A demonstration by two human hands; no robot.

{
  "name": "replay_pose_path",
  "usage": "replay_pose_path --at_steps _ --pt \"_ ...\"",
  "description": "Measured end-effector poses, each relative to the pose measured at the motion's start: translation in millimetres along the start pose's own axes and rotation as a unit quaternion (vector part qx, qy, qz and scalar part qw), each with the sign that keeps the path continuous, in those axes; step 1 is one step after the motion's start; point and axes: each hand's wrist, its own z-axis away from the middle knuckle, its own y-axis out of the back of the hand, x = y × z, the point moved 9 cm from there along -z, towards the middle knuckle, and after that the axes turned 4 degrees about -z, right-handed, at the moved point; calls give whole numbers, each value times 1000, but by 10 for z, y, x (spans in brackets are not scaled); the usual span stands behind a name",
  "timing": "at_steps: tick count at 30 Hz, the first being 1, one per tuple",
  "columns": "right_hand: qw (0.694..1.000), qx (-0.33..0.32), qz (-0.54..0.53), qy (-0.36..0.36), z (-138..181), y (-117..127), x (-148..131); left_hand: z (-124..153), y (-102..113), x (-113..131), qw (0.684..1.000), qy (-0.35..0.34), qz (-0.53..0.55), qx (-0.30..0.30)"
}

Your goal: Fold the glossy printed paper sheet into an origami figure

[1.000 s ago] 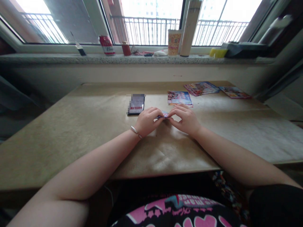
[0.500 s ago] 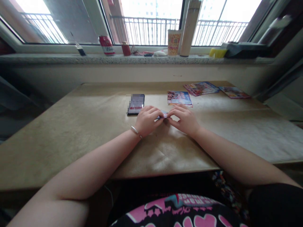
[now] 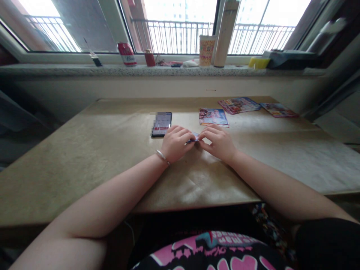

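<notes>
My left hand [image 3: 176,143] and my right hand [image 3: 219,142] meet at the middle of the table [image 3: 98,150], fingers curled. Between their fingertips they pinch a small folded piece of coloured paper [image 3: 194,138], mostly hidden by the fingers. A silver bracelet [image 3: 162,156] sits on my left wrist. A dark phone [image 3: 162,124] lies just beyond my left hand. A colourful printed sheet [image 3: 213,116] lies just beyond my right hand.
Two more stacks of colourful sheets [image 3: 239,104] [image 3: 278,110] lie at the far right of the table. On the windowsill stand a red can [image 3: 127,53], a small red jar [image 3: 149,58], a paper cup [image 3: 207,50], a tall flask [image 3: 225,33] and a yellow object [image 3: 258,62].
Both hands have shifted very slightly while working the small paper between the fingertips. Nothing else has moved.
</notes>
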Motion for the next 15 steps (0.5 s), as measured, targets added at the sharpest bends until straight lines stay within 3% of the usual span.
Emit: replay_pose_path --at_steps 15 --pt "999 -9 44 8 16 -38 23 -16 22 32 999 -17 -26 -11"
